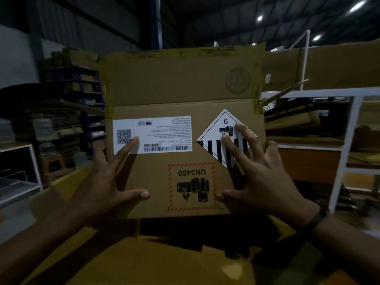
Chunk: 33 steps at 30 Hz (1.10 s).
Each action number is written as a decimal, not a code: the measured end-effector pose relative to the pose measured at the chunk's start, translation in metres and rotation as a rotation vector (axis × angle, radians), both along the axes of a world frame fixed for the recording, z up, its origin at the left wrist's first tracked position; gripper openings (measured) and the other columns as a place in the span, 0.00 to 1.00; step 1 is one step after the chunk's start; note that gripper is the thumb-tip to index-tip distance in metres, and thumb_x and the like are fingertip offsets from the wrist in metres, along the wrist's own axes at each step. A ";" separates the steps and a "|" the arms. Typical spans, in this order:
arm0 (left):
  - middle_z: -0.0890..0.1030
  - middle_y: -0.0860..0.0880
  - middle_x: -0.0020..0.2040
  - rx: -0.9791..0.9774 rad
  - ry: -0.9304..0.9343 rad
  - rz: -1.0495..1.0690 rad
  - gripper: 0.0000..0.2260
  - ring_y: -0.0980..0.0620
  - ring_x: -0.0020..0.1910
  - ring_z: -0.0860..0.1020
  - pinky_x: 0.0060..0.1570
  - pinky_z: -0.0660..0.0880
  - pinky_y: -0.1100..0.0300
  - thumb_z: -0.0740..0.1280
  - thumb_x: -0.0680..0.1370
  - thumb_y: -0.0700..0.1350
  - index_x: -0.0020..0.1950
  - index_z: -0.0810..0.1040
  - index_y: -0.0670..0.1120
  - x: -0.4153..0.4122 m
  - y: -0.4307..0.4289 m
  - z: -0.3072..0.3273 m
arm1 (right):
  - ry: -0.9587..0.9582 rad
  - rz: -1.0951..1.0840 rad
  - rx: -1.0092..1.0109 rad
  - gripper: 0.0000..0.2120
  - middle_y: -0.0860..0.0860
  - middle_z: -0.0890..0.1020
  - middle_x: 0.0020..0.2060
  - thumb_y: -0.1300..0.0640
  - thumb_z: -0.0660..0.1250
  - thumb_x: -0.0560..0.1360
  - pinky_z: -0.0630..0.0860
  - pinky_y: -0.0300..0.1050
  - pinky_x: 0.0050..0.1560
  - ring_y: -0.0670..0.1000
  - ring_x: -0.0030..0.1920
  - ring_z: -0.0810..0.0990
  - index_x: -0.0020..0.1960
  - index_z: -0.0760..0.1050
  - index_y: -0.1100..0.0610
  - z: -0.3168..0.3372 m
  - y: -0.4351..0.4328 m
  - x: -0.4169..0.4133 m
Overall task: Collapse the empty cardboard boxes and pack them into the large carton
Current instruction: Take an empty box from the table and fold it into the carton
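A brown cardboard box (181, 87) stands upright in front of me, its top flap raised. Its face carries a white shipping label, a class 9 diamond sticker and an upside-down UN3480 battery mark. My left hand (102, 182) presses flat on the lower left of that face, fingers spread, the index finger on the white label. My right hand (265, 177) lies spread on the lower right, two fingers on the diamond sticker and the others at the box's right edge. Below the box is the large carton (144, 260), with yellow-brown flaps and a dark opening.
Blue shelving (67, 112) with stacked flat cardboard stands at the left, next to a white cabinet (20, 171). A white-framed table (345, 140) with cardboard on it is at the right. Large cardboard sheets (339, 64) lean behind it.
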<state>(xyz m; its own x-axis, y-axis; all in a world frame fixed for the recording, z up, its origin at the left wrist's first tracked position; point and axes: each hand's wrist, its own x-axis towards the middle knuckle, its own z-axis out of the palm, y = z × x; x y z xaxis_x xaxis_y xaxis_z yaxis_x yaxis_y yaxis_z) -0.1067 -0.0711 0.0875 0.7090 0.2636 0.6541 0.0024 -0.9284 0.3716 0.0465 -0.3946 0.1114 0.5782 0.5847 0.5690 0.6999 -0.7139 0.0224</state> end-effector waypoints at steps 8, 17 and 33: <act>0.39 0.51 0.82 -0.019 0.052 -0.249 0.59 0.36 0.81 0.50 0.72 0.64 0.33 0.81 0.60 0.64 0.78 0.43 0.75 0.016 0.088 -0.030 | -0.054 -0.129 0.080 0.68 0.48 0.32 0.80 0.24 0.75 0.55 0.70 0.60 0.67 0.64 0.69 0.59 0.81 0.37 0.37 -0.031 0.062 -0.050; 0.48 0.40 0.81 0.156 0.131 -0.273 0.63 0.34 0.76 0.63 0.67 0.72 0.39 0.82 0.69 0.49 0.81 0.32 0.62 0.036 0.129 -0.071 | -0.046 -0.172 0.320 0.63 0.55 0.42 0.82 0.59 0.82 0.66 0.82 0.57 0.51 0.68 0.76 0.58 0.83 0.41 0.42 -0.107 0.091 -0.048; 0.76 0.52 0.46 -0.127 -0.060 -0.257 0.34 0.56 0.45 0.75 0.42 0.71 0.56 0.49 0.78 0.74 0.55 0.82 0.50 0.023 0.149 -0.075 | -0.004 -0.304 0.082 0.54 0.52 0.49 0.81 0.32 0.76 0.65 0.55 0.67 0.75 0.62 0.79 0.50 0.82 0.52 0.44 -0.102 0.089 -0.061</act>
<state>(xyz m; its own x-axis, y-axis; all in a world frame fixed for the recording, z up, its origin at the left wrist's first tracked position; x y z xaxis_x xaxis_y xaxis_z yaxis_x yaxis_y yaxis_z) -0.0841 0.0778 0.0126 0.7242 0.1633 0.6699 -0.2520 -0.8417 0.4775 -0.0141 -0.3060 0.0099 0.7173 0.3373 0.6097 0.4540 -0.8900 -0.0417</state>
